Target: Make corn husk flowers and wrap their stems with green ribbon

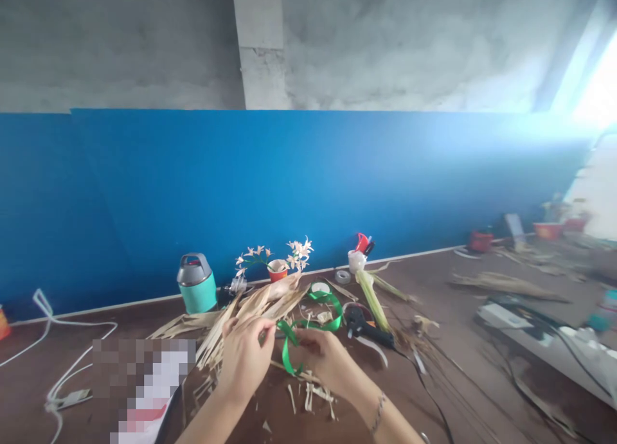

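A green ribbon stretches between my two hands, with a loop and a loose end hanging down. My left hand pinches it at the left, thumb against the fingertips. Close by on the other side, my right hand has its fingers closed around the ribbon; its fingertips are partly hidden. The ribbon curls back behind my right hand toward a ribbon roll on the table. Dried husks lie just beyond my left hand. Small pale scraps are scattered below the hands.
A black glue gun lies right of my hands, its cord trailing forward. Behind stand a turquoise flask, a red pot with pale flowers, and a white cup of tools. A white cable lies left, a power strip right.
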Tool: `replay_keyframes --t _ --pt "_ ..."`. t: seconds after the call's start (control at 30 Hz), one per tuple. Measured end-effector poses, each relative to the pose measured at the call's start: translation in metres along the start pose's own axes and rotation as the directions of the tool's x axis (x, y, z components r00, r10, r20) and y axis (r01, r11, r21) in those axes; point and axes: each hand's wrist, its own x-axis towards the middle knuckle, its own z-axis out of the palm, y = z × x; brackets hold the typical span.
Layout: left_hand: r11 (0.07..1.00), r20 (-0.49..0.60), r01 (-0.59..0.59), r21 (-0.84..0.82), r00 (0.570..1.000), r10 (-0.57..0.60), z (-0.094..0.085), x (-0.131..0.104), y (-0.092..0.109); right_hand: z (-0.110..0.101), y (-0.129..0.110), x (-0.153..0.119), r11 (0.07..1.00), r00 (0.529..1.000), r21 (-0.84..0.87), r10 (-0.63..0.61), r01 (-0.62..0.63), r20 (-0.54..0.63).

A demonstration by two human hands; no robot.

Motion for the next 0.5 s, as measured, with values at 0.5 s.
replay_keyframes --t 0.5 --pt "0.996 0.011 0.084 -0.013 0.996 -0.083 0.0 0.002 0.0 -0.101 0.044 -0.003 0.408 0.927 -0.839 0.06 -0.36 -0.369"
